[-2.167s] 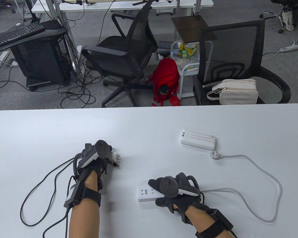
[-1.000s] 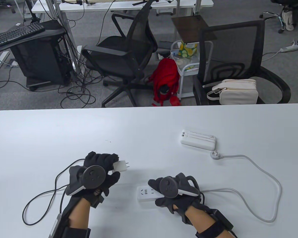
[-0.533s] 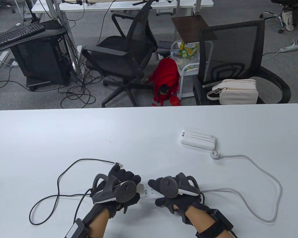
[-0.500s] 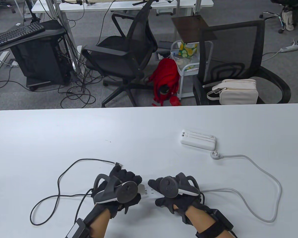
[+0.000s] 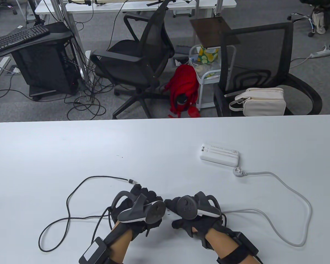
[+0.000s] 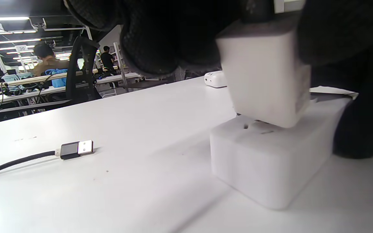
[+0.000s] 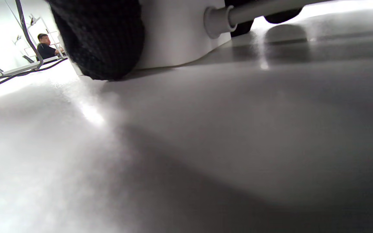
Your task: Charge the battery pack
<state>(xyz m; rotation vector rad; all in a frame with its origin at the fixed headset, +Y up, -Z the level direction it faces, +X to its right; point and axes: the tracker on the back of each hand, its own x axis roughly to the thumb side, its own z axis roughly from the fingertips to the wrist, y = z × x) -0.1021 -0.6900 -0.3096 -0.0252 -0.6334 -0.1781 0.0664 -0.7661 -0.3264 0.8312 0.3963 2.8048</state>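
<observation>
Power strip mostly hidden under both hands in table view; only a sliver shows. Left wrist view alone shows left hand gripping one white charger, tilted, prongs at the strip's end socket, seating unclear. Right hand presses on strip; finger spread cannot be told. One battery pack lies beyond the strip, well apart. One black cable's USB plug lies loose on counter, near strip.

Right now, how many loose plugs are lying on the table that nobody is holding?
2: the black cable's USB plug beyond the left hand, and the white cord's wall plug beside the battery pack. None looks hidden.
</observation>
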